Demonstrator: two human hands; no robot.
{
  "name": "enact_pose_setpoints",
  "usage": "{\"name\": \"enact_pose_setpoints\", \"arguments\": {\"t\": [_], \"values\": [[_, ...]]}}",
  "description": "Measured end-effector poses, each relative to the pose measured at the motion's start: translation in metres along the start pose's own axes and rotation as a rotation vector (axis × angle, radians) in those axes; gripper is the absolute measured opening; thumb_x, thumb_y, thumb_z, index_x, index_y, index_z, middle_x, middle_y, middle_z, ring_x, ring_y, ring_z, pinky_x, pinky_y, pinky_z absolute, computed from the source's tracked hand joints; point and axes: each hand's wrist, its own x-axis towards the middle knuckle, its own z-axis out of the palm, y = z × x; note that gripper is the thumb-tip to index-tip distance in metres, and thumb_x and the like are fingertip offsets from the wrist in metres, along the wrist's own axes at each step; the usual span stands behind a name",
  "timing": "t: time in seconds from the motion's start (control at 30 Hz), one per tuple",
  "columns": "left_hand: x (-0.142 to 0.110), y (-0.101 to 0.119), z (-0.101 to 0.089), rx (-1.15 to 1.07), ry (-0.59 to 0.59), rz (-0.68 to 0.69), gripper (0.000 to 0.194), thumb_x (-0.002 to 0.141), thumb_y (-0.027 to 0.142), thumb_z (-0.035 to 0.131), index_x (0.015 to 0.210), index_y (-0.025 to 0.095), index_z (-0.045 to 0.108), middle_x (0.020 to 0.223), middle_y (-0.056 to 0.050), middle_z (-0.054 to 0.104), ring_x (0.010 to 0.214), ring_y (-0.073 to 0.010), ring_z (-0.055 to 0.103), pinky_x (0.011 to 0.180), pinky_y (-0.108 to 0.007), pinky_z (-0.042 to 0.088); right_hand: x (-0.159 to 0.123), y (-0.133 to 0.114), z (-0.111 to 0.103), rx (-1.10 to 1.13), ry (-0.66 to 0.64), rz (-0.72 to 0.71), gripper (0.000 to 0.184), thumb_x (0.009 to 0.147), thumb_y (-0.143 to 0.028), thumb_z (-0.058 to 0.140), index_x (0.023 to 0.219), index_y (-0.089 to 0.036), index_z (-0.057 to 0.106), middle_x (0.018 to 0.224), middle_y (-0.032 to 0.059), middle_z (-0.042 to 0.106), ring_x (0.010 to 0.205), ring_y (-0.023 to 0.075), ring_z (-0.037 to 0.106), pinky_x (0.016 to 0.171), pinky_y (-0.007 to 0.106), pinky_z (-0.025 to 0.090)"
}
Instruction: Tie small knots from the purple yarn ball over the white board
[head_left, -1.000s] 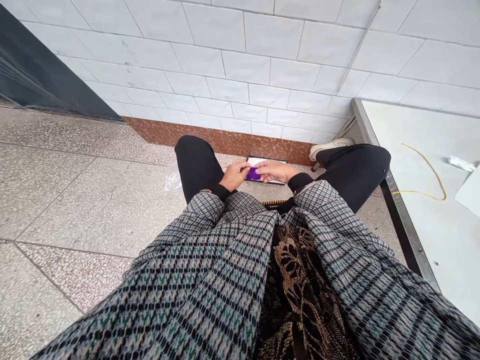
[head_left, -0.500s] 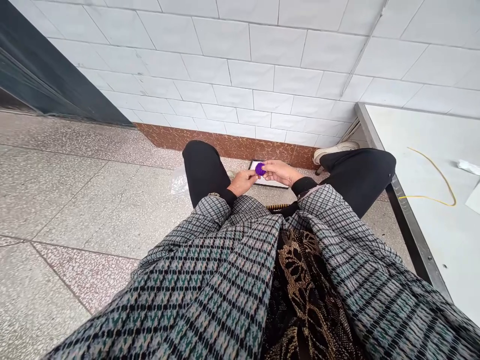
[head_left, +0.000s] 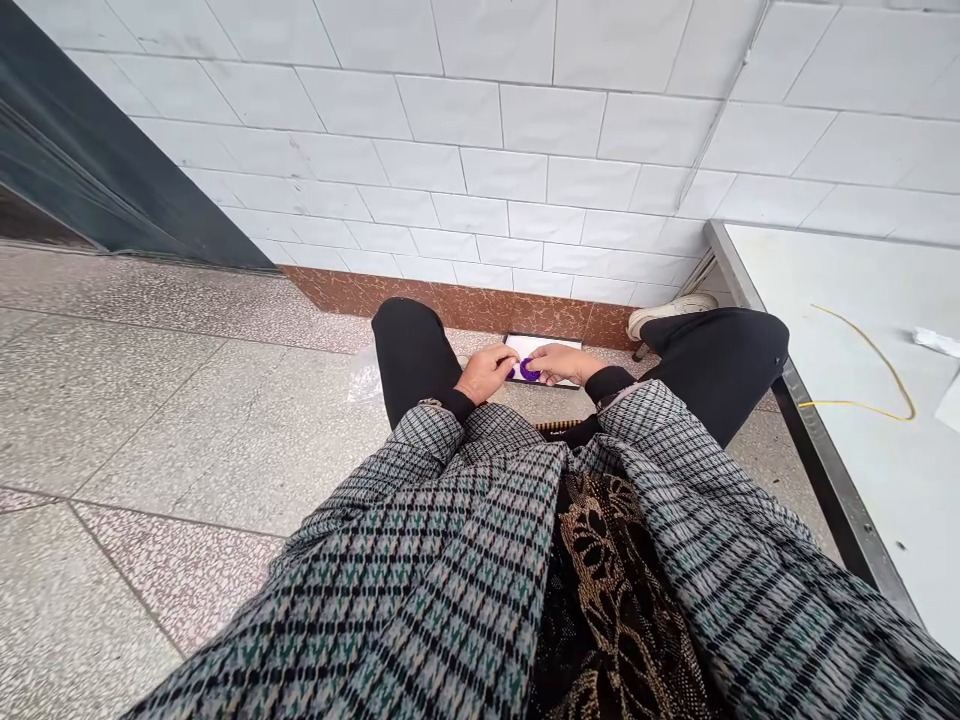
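Note:
Between my knees, low over a white board with a dark edge (head_left: 564,344), both hands work close together. My right hand (head_left: 561,363) is closed, its thumb and fingers pinching a small round purple piece (head_left: 529,371) that looks ridged or coiled. My left hand (head_left: 486,373) is also closed, fingertips pressed together around a second bit of purple (head_left: 511,374), mostly hidden by the fingers. A narrow gap shows between the two purple parts. Whether they are joined, and their exact kind, is too small to make out.
Clear plastic wrapping (head_left: 365,380) lies on the speckled floor left of my knee. At the right stands a white table (head_left: 832,480) with a metal edge, bearing a bent yellow cord (head_left: 896,385) and a white scrap (head_left: 936,342). A white tiled wall (head_left: 525,170) rises in front.
The hands have moved slightly apart. One purple round was visible between them; now purple shows separately at each hand. The view has tilted up a little.

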Motion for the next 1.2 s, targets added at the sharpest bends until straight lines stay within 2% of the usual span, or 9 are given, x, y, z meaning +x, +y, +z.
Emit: {"name": "enact_pose_setpoints", "arguments": {"t": [0.17, 0.3, 0.43, 0.67, 0.77, 0.87, 1.0, 1.1, 1.2], "values": [[0.001, -0.005, 0.004, -0.075, 0.050, -0.061, 0.018, 0.090, 0.028, 0.058, 0.079, 0.020, 0.069, 0.079, -0.003, 0.067, 0.081, -0.0201, 0.062, 0.084, -0.033, 0.051, -0.009, -0.005, 0.001, 0.081, -0.205, 0.003, 0.012, 0.085, -0.006, 0.078, 0.081, -0.014, 0.070, 0.058, -0.0021, 0.066, 0.046, 0.0076, 0.057, 0.046, 0.015, 0.049], [0.002, -0.010, 0.009, -0.122, 0.106, -0.165, 0.016, 0.090, 0.027, 0.057, 0.082, 0.019, 0.068, 0.072, 0.000, 0.061, 0.072, -0.0175, 0.057, 0.074, -0.030, 0.049, -0.014, -0.010, 0.000, 0.329, -0.151, -0.100, 0.011, 0.087, -0.004, 0.075, 0.088, -0.013, 0.069, 0.064, -0.0021, 0.068, 0.051, 0.0073, 0.060, 0.055, 0.016, 0.054], [0.003, -0.011, 0.012, -0.107, 0.048, -0.138, 0.017, 0.088, 0.030, 0.061, 0.078, 0.019, 0.069, 0.072, 0.000, 0.061, 0.073, -0.0168, 0.055, 0.072, -0.028, 0.046, -0.016, -0.012, 0.002, 0.480, -0.124, -0.123, 0.012, 0.090, -0.003, 0.075, 0.090, -0.013, 0.067, 0.067, 0.0003, 0.070, 0.054, 0.0091, 0.062, 0.059, 0.019, 0.056], [-0.002, -0.005, 0.014, -0.101, -0.120, -0.048, 0.023, 0.091, 0.031, 0.060, 0.082, 0.017, 0.076, 0.082, -0.004, 0.072, 0.075, -0.0176, 0.060, 0.076, -0.030, 0.049, -0.013, -0.016, 0.006, 0.553, 0.042, -0.188, 0.015, 0.099, -0.001, 0.067, 0.093, -0.015, 0.063, 0.069, -0.0016, 0.069, 0.055, 0.0079, 0.062, 0.062, 0.018, 0.055], [-0.003, -0.004, 0.013, -0.071, -0.167, 0.034, 0.024, 0.093, 0.031, 0.058, 0.086, 0.017, 0.077, 0.089, -0.006, 0.075, 0.079, -0.0187, 0.064, 0.080, -0.031, 0.051, -0.008, -0.015, 0.006, 0.372, 0.213, -0.209, 0.019, 0.100, 0.001, 0.065, 0.092, -0.015, 0.061, 0.064, -0.0052, 0.063, 0.050, 0.0056, 0.053, 0.053, 0.015, 0.047], [-0.003, -0.004, 0.009, -0.029, -0.098, 0.064, 0.024, 0.095, 0.031, 0.056, 0.088, 0.018, 0.075, 0.090, -0.006, 0.075, 0.082, -0.0198, 0.065, 0.084, -0.032, 0.053, -0.003, -0.012, 0.006, 0.162, 0.322, -0.191, 0.023, 0.099, -0.001, 0.070, 0.088, -0.017, 0.058, 0.060, -0.0069, 0.060, 0.048, 0.0059, 0.050, 0.045, 0.016, 0.040], [0.000, -0.006, 0.003, 0.000, 0.045, 0.050, 0.021, 0.095, 0.031, 0.057, 0.087, 0.019, 0.073, 0.088, -0.006, 0.072, 0.086, -0.0211, 0.065, 0.088, -0.033, 0.053, -0.006, -0.011, 0.005, 0.055, 0.153, -0.082, 0.024, 0.101, -0.006, 0.071, 0.084, -0.018, 0.058, 0.057, -0.0045, 0.061, 0.046, 0.0080, 0.055, 0.044, 0.017, 0.044], [0.003, -0.007, 0.000, -0.010, 0.139, 0.022, 0.019, 0.093, 0.029, 0.059, 0.085, 0.019, 0.073, 0.088, -0.005, 0.072, 0.087, -0.0209, 0.065, 0.088, -0.033, 0.053, -0.013, -0.013, 0.004, 0.108, -0.040, -0.032, 0.021, 0.100, -0.005, 0.072, 0.085, -0.016, 0.063, 0.058, -0.0031, 0.064, 0.047, 0.0079, 0.059, 0.046, 0.015, 0.049], [0.005, -0.011, 0.001, -0.067, 0.167, -0.029, 0.016, 0.091, 0.025, 0.059, 0.085, 0.019, 0.072, 0.083, -0.003, 0.070, 0.081, -0.0187, 0.062, 0.083, -0.031, 0.052, -0.017, -0.015, 0.003, 0.167, -0.132, -0.032, 0.015, 0.098, -0.004, 0.072, 0.090, -0.015, 0.065, 0.062, -0.0024, 0.069, 0.047, 0.0076, 0.062, 0.048, 0.014, 0.052]]}}
